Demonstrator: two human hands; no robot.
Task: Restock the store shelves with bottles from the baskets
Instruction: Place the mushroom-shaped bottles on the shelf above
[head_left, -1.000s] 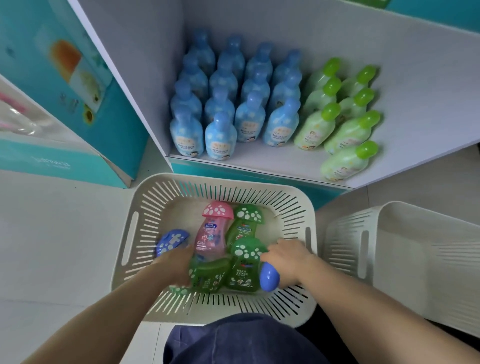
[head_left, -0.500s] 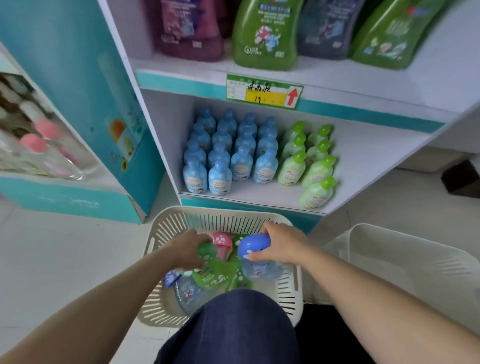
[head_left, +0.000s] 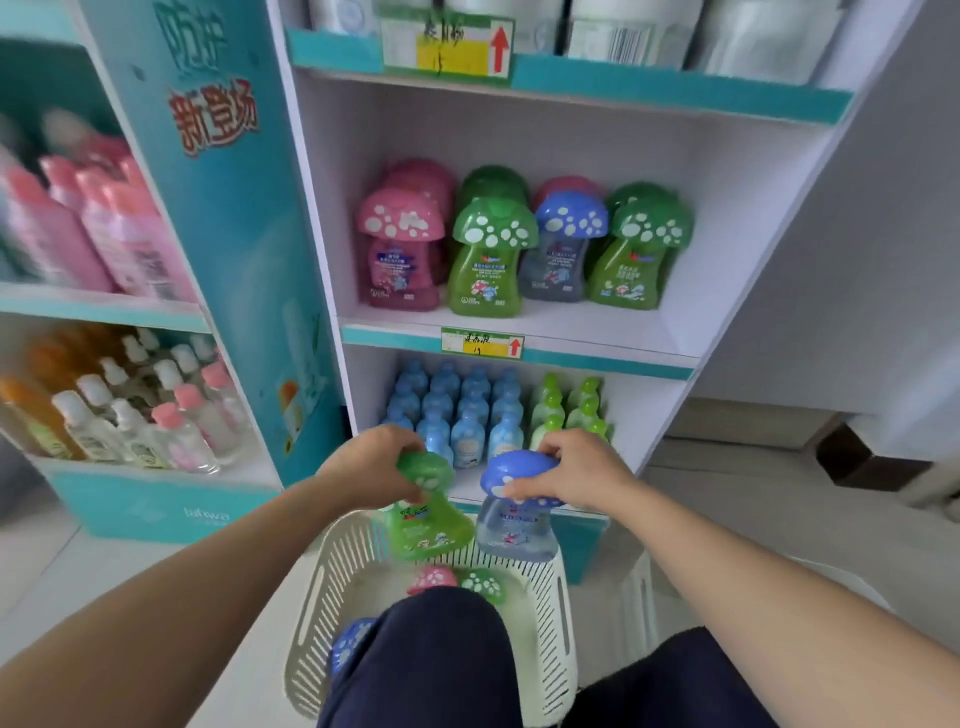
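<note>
- A green bottle (head_left: 426, 525) is gripped by its cap in the left hand (head_left: 369, 467), above the basket (head_left: 311, 613).
- A blue bottle (head_left: 517, 530) is held by its cap in the right hand (head_left: 582, 475), just beside the green one.
- Loose bottles (head_left: 483, 584) in the basket are partly hidden by a knee (head_left: 441, 660).
- The middle shelf (head_left: 597, 332) is lined across its front by mushroom bottles (head_left: 491, 260).

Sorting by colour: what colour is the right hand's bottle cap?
Blue with white spots; the cap shows best in the head view.
</note>
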